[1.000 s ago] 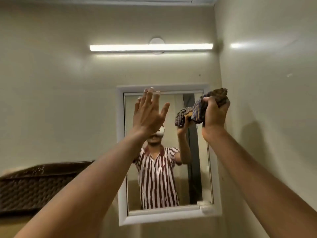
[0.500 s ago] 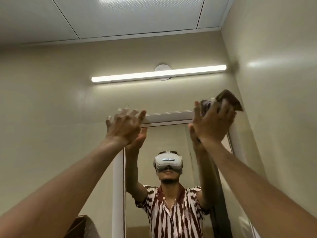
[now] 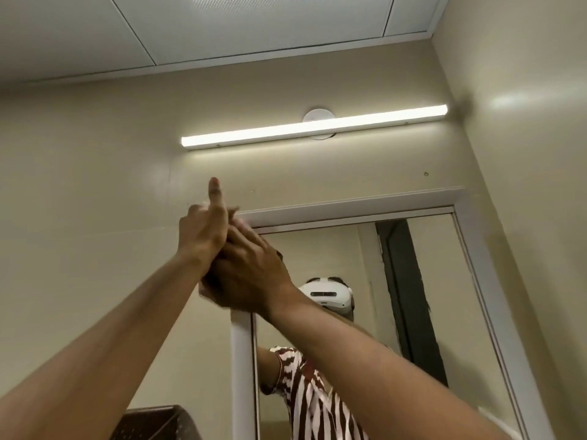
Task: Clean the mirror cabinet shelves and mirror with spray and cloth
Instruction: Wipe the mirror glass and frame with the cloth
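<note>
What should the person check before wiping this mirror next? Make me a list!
1. Hands at the spot: the left hand and right hand are raised together at the top left corner of the white-framed wall mirror: ok.
2. Wiping cloth held ready: the overlapping hands hide it: cannot tell.
3. Spray bottle close by: none in view: cannot tell.
4. Enough light: the long white tube light above the mirror is lit: ok.
5. Glass free of smears: too blurry to judge: cannot tell.
</note>
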Motion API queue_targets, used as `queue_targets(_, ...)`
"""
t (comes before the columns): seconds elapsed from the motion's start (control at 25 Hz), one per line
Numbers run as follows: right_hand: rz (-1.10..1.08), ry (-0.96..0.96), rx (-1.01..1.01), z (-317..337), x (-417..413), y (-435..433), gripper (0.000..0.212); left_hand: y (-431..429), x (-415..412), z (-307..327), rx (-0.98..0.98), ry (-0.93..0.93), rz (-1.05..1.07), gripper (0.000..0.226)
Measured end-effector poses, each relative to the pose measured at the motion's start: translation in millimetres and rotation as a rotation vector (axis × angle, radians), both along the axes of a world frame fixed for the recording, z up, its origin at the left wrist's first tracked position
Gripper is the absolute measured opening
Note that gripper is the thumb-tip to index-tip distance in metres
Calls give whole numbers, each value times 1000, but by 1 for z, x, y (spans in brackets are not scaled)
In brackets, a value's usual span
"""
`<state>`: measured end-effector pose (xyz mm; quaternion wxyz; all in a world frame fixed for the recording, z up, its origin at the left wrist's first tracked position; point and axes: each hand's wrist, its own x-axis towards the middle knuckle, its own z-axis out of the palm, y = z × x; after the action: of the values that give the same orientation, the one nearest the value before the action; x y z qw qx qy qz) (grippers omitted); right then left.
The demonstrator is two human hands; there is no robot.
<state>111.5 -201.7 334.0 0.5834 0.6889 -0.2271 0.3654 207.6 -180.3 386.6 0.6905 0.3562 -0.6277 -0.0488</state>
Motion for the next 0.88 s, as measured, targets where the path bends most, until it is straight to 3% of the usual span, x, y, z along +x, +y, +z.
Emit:
queue_targets(0.08,-55,357,54,-23,-10,3,24,2,3,-5,-101,-29,20,68)
queue_targets(0.16,-202,630,183,-36,-24,4,30,0,6,-2,-117,-61,-95,70)
queue_targets(0.24,-199,718,207,-20,-39,4,33,-2,8,4,-77,-98,-209,70)
queue_targets(0.4,-129,231,10,48,-51,8,38,2,4,5,-157,-56,-195,75)
queue_targets(0.52,-135,-29,19,33,-37,5,49,5,2,8,-299,43,-173,67)
queue_targets(0.56,-114,-3,13,15,-34,4,48,4,3,9,-309,31,-188,66)
queue_targets(0.68,-175,387,69,-41,-38,9,43,1,-4,-1,-335,-113,-173,60)
queue_targets(0.76,-269,507,76,-42,-49,13,48,-1,-14,-8,-386,-200,-134,64)
queue_targets(0.88,-222,171,0,-14,-69,19,51,-9,-29,-9,-507,-272,-18,74)
